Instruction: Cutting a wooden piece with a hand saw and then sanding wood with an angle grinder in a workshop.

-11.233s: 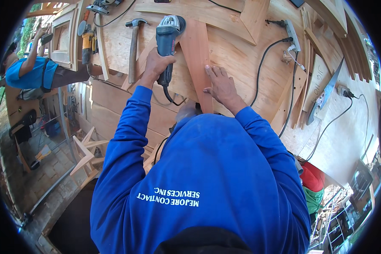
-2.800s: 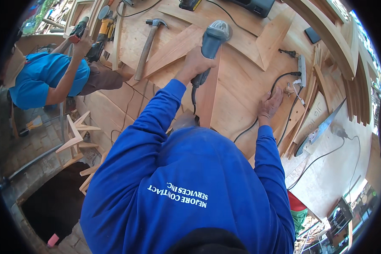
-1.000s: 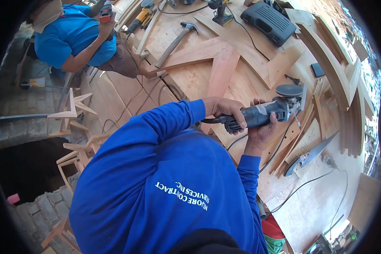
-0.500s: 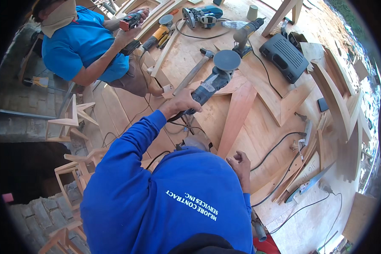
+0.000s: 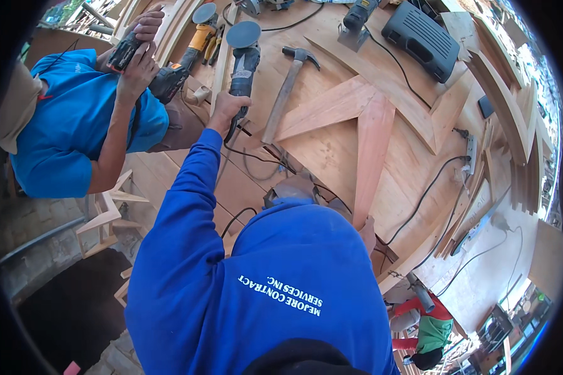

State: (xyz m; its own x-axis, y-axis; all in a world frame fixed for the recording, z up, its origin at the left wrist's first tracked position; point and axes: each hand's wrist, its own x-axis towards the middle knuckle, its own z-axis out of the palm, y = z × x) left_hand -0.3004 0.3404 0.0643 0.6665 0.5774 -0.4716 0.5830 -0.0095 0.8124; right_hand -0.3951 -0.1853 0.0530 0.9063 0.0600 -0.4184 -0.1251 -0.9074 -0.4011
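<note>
My left hand [image 5: 229, 112] is wrapped round the body of an angle grinder [image 5: 244, 70]. The grinder's round grey disc [image 5: 243, 35] faces up at the far end, over the left edge of the bench. To its right lies a claw hammer [image 5: 289, 84] with a wooden handle. An angled wooden joint [image 5: 374, 150], two tapered pieces meeting at a corner, rests on the plywood. My right hand [image 5: 368, 232] is at the near tip of the joint's reddish leg. Its fingers are mostly hidden by the wood and my blue sleeve.
A co-worker in a blue shirt [image 5: 69, 125] holds a cordless power tool [image 5: 124, 51] at the left. Beyond are another grinder [image 5: 200, 37], a drill [image 5: 358, 14] and a black case [image 5: 420, 40]. Cords and curved wood parts [image 5: 503, 106] lie at the right. Another person [image 5: 431, 331] is at the lower right.
The grinder has moved left with my left hand, off the wooden joint and away from the hammer. My right hand has come to the joint's near tip. The whole view has shifted.
</note>
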